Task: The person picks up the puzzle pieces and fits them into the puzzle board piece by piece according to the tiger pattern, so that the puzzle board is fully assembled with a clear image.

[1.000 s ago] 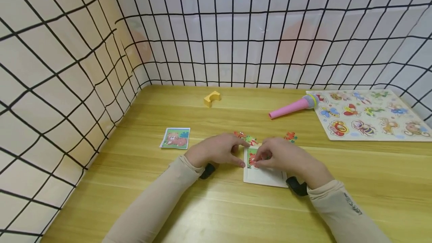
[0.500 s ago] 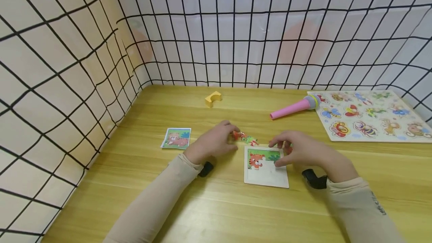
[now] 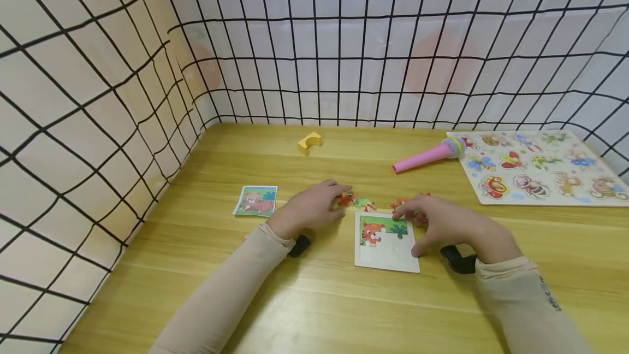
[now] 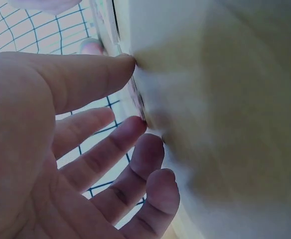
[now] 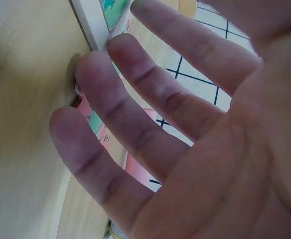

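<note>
A white square puzzle tray lies on the table between the hands. Along its upper part sit fitted pieces: a tiger-face piece and green leafy pieces. My left hand rests beside loose red and green puzzle pieces behind the tray's left corner. Its fingers are loosely bent, with nothing gripped. My right hand spreads at the tray's right edge, thumb near the side and index finger at the far corner. Red loose pieces lie behind that hand, partly hidden by it.
A small tiger picture card lies to the left. Farther back are a yellow arch block and a pink toy microphone. A bug-picture board occupies the far right. Black netting encloses the back and left sides.
My right hand has let go of the tiger-face piece in the tray and moved right to the tray's edge. My left hand has drawn back from the tray to the loose pieces.
</note>
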{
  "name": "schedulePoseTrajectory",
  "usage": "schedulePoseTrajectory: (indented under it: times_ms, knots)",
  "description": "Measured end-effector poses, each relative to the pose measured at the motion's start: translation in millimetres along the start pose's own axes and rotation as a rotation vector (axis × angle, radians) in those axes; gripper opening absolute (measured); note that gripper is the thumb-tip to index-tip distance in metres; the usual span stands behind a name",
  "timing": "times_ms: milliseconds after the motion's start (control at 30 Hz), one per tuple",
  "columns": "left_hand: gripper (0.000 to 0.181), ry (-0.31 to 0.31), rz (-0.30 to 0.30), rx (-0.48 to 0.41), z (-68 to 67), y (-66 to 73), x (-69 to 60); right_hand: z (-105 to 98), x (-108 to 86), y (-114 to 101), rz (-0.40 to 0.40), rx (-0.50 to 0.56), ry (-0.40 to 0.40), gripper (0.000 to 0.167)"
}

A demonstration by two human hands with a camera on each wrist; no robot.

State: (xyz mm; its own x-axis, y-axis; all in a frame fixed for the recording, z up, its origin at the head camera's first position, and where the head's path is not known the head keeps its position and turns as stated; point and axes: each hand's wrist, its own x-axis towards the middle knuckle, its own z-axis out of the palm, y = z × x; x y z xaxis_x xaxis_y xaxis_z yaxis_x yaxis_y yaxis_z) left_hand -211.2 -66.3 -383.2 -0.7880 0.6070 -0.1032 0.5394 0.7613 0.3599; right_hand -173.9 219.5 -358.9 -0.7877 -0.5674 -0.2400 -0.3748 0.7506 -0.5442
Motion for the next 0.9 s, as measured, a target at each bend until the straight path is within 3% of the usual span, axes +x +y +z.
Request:
schedulePoseTrajectory:
  times_ms: [167, 367, 500, 733, 900]
  knots:
    - [0.057, -0.006, 0.011, 0.009, -0.6, 1.9, -0.5, 1.0, -0.2, -0.7, 0.021, -0.001, -0.012, 0.068]
    - [0.039, 0.002, 0.032, -0.025, -0.7, 1.6, -1.9, 1.4, -1.0, -0.6, 0.040, -0.006, -0.004, 0.068]
    - [0.037, 0.022, 0.005, -0.061, -1.9, 0.5, -2.1, 0.9, 0.5, -0.2, 0.051, -0.012, -0.005, 0.068]
    - [0.041, 0.009, -0.022, -0.025, -2.3, -2.7, -1.4, -0.4, 1.3, -0.4, 0.050, -0.021, -0.002, 0.068]
    - [0.041, 0.044, -0.067, -0.020, -3.2, -1.7, -2.4, -0.6, 1.0, -1.1, 0.049, -0.022, -0.005, 0.070]
